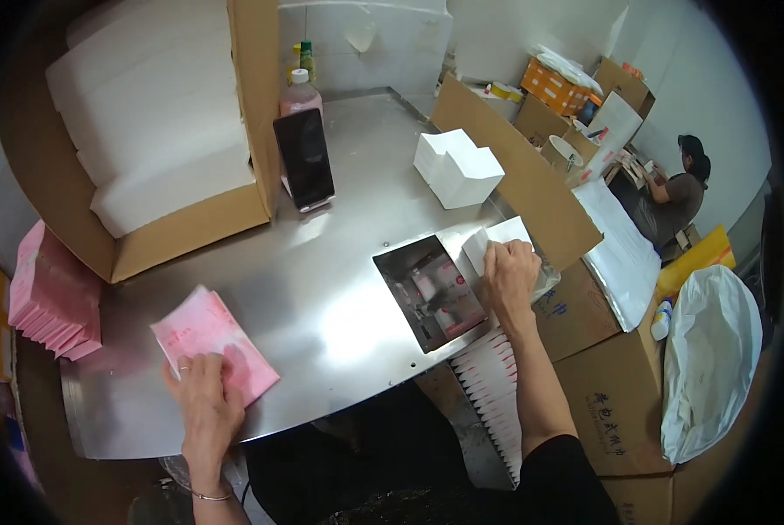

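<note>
Open metal bench (339, 289) between the two hands, free for passing across the middle. Blocked at back left by a big cardboard box (190, 232) of white stacks, with a dark phone (304, 157) and a bottle (301, 94) leaning or standing at its corner. Square recess (427, 293) sunk in the bench on the right; cardboard wall (514, 171) behind it. White paper stack (457, 166) well back. Pink packets (50, 297) crowding the left edge.

Packet stack (215, 344) left on table (339, 297), recessed opening (428, 293) right.
</note>
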Demonstrator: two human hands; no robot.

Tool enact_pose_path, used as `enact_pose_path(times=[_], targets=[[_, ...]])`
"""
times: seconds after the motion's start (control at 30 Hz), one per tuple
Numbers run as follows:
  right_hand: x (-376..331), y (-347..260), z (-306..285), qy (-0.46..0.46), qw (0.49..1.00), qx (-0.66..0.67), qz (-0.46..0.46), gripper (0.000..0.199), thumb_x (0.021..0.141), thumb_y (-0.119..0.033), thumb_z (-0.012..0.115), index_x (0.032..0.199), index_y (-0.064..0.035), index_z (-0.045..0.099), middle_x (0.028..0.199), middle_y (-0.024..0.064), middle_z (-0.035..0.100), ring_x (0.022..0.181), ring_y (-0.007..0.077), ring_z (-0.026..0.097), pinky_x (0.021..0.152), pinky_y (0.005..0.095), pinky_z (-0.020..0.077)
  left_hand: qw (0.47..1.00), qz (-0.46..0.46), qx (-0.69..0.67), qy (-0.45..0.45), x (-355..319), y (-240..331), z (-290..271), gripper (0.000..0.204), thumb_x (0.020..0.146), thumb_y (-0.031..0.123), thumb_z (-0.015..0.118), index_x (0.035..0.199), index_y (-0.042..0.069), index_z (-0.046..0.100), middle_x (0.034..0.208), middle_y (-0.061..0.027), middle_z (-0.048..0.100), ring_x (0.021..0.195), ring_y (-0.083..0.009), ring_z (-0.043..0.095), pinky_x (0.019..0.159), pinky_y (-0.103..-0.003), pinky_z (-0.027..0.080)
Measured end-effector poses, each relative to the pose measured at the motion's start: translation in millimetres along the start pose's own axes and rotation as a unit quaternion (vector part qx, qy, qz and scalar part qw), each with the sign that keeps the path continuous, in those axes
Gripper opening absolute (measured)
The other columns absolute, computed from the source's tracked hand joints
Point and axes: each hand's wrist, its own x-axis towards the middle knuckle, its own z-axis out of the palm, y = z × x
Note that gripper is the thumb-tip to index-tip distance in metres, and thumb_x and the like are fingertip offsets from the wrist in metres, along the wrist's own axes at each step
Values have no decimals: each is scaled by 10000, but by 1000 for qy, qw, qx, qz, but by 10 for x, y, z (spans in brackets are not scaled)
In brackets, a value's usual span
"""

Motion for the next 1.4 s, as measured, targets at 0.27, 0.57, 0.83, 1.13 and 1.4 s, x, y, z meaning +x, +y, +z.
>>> enact_pose_path(times=[0.27,0.57,0.83,1.13,1.4], targets=[[6,107,14,36,997,62,-10,332,827,2,621,1156,18,663,1105,179,627,1069,341,576,883,456,449,930,186,-292,-123,190,1108,497,532,776,-27,606,1302,-50,528,1085,-216,573,1026,-385,544,983,-493,423],[-626,-1396,-365,-88,924,171,-330,355,841,-147,622,1154,17,664,1033,160,626,1055,325,627,1087,716,315,974,127,-187,-5,229,1007,707,812,633,336,827,1310,-11,545,1506,-309,361,1379,-489,369,1108,-632,304],[-405,-1114,-372,-39,925,290,-243,218,758,-12,614,976,-14,616,933,161,610,835,361,597,826,523,479,983,141,-113,-23,221,881,737,543,759,281,708,1254,84,602,1487,-224,443,1344,-428,415,1026,-568,347],[-10,-4,-18,-25,999,19,8,154,897,-169,657,933,-28,708,933,139,623,953,313,576,843,469,417,993,108,-25,-41,265,1150,551,609,773,538,751,1200,113,666,1069,-167,541,922,-330,525,755,-455,362],[34,73,2,0,995,95,18,190,938,-157,615,842,-8,683,878,150,608,913,341,572,773,470,450,990,134,-27,-19,309,1129,575,497,823,485,738,1092,78,644,1076,-120,558,927,-294,511,754,-449,361]])
